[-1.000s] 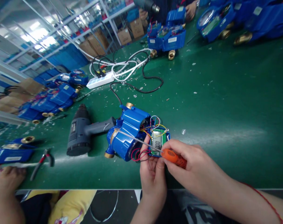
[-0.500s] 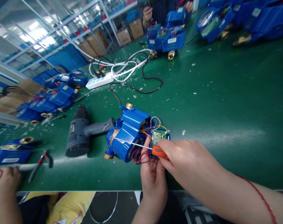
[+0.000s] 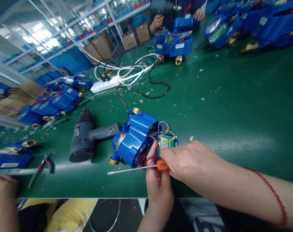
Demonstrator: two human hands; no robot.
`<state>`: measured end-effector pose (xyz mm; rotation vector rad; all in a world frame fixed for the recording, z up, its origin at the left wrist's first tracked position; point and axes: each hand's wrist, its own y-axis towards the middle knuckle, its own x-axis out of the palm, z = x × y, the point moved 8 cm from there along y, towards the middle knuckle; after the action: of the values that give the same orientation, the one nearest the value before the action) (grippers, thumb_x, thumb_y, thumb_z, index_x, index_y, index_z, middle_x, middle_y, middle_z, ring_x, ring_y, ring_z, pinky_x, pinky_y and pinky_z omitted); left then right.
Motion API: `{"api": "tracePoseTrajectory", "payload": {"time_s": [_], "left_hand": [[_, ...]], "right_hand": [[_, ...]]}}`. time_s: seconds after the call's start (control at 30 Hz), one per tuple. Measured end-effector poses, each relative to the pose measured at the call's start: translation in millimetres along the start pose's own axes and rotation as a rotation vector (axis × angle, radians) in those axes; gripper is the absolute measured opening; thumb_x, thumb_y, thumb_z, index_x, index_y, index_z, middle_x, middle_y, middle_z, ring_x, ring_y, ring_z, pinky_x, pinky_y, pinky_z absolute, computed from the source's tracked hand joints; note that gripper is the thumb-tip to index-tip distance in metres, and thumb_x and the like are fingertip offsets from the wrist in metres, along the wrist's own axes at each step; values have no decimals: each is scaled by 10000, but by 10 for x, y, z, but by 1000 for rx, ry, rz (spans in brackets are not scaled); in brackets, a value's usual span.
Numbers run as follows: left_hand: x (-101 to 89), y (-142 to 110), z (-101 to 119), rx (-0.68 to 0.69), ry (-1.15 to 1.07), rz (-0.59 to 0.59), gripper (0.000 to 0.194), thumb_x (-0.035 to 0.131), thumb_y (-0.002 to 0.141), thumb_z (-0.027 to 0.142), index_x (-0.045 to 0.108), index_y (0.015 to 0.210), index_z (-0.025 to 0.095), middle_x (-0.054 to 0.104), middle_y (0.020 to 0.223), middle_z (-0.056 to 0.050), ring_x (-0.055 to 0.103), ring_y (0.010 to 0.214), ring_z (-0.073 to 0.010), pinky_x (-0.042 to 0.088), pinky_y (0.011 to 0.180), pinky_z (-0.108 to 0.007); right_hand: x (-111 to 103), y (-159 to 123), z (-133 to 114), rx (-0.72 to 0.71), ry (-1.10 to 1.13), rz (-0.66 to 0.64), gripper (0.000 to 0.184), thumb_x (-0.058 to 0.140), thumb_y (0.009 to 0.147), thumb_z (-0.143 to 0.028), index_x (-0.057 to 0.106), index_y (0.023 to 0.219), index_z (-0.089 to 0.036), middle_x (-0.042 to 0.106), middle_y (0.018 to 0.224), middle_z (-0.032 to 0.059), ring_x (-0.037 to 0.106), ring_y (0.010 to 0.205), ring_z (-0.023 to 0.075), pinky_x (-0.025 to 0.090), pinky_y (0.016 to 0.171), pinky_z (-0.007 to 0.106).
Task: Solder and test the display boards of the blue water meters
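A blue water meter (image 3: 133,143) with brass ends lies tilted on the green bench. Coloured wires run from its opened housing to a circuit board (image 3: 165,142) with a grey display. My left hand (image 3: 159,188) supports this board from below, its fingers curled at the near side and partly hidden. In my right hand (image 3: 186,161) is a screwdriver with an orange handle (image 3: 163,165), held over the board. Its long shaft points left, its flat tip free above the bench in front of the meter. Red wires loop beside my left fingers.
Left of the meter lies a grey heat gun (image 3: 82,138), then pliers (image 3: 41,169). A co-worker's hand (image 3: 4,193) is at the far left. Behind are a white power strip (image 3: 105,84), tangled cables and more blue meters (image 3: 174,45). Another person holds a heat gun (image 3: 162,7).
The screwdriver's shaft has swung toward me, from across the meter's body to in front of it. The person at the back has raised a heat gun into view.
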<state>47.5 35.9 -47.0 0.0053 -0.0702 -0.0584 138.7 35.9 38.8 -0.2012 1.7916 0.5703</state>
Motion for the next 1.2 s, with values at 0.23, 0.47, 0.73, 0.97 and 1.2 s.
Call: {"api": "tracePoseTrajectory", "payload": {"time_s": [0.23,0.47,0.73,0.97,1.2], "left_hand": [[29,13,18,-13,-115,-24,507,638,851,125,517,1323,265,609,1347,-68,618,1176,-170,509,957,-213],[59,20,-34,-55,-286,-61,500,645,856,90,552,1284,331,654,1296,9,665,1079,-93,493,940,-144],[27,18,-25,-65,-272,-61,517,656,846,84,563,1281,346,667,1277,19,650,1102,-85,469,967,-140],[6,10,13,-17,-289,-44,501,698,813,108,596,1238,353,689,1239,22,653,1094,-83,466,961,-138],[22,-1,24,-36,-358,-81,366,628,880,214,620,1227,331,661,1286,18,619,1159,-109,456,991,-166]], "right_hand": [[-52,-195,152,138,434,96,156,531,725,-47,506,800,-181,534,643,-51,477,523,109,260,494,252],[-314,-503,879,604,413,460,108,477,805,-182,584,806,-166,610,735,16,517,569,116,358,523,226],[-77,-633,986,645,493,349,202,492,869,-302,571,734,-175,508,581,-5,447,479,116,321,458,237],[282,-573,778,630,858,165,224,465,885,-299,636,970,-183,647,807,23,585,662,141,425,561,239],[529,-487,622,642,1153,43,342,440,885,-326,577,1140,-145,488,571,-29,426,421,96,339,384,201]]}}
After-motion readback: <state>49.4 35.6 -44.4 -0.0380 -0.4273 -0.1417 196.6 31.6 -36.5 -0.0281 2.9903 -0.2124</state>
